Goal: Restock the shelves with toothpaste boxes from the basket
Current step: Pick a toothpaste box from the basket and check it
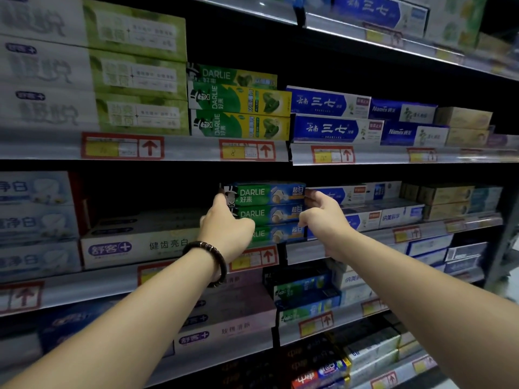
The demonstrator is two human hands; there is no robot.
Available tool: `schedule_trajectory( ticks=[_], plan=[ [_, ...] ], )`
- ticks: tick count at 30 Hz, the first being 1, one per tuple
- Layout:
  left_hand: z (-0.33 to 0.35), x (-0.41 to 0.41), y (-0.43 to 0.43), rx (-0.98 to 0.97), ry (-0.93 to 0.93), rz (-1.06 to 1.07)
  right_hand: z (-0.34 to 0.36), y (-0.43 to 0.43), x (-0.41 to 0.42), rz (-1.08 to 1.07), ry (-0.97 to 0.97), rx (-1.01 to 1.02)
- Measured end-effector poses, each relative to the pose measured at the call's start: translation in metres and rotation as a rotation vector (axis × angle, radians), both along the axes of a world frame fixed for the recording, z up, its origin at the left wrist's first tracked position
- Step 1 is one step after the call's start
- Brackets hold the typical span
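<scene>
Three blue-green Darlie toothpaste boxes (266, 213) lie stacked on the middle shelf (309, 249). My left hand (227, 228), with a dark bead bracelet on its wrist, holds the stack's left end; the thumb lies against the top box and the fingers are hidden behind the hand. At the stack's right end my right hand (323, 216) has its thumb up by the top box and its fingers curled around the end of the middle box. The basket is out of view.
White Saky boxes (140, 245) lie left of the stack, with a dark gap above them. Blue-white boxes (365, 217) sit right of it. On the shelf above are green-yellow Darlie boxes (241, 113) and blue boxes (328, 129). Lower shelves hold more boxes behind red price tags (254, 258).
</scene>
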State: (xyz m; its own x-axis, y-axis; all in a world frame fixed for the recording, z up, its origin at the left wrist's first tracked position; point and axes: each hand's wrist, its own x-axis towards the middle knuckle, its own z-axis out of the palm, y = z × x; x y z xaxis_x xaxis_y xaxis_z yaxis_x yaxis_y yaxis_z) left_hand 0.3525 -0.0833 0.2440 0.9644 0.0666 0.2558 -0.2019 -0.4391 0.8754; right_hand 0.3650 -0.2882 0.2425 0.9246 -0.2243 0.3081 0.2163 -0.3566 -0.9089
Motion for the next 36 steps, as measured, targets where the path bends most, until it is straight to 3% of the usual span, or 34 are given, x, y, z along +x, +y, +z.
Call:
schedule_trajectory(
  ticks=[6,18,29,36],
  plan=[
    [0.005,-0.007,0.0,-0.134,-0.017,-0.016,-0.003,-0.001,0.001,-0.025,0.019,0.023],
    [0.003,-0.027,0.009,-0.201,-0.037,0.02,0.001,-0.003,-0.027,-0.059,0.037,0.052],
    [-0.021,-0.07,0.035,-0.143,0.041,0.001,-0.026,0.007,-0.082,-0.032,0.137,0.102],
    [-0.05,-0.121,0.059,-0.211,0.168,-0.066,-0.056,0.02,-0.14,0.038,0.212,0.202]
  ],
)
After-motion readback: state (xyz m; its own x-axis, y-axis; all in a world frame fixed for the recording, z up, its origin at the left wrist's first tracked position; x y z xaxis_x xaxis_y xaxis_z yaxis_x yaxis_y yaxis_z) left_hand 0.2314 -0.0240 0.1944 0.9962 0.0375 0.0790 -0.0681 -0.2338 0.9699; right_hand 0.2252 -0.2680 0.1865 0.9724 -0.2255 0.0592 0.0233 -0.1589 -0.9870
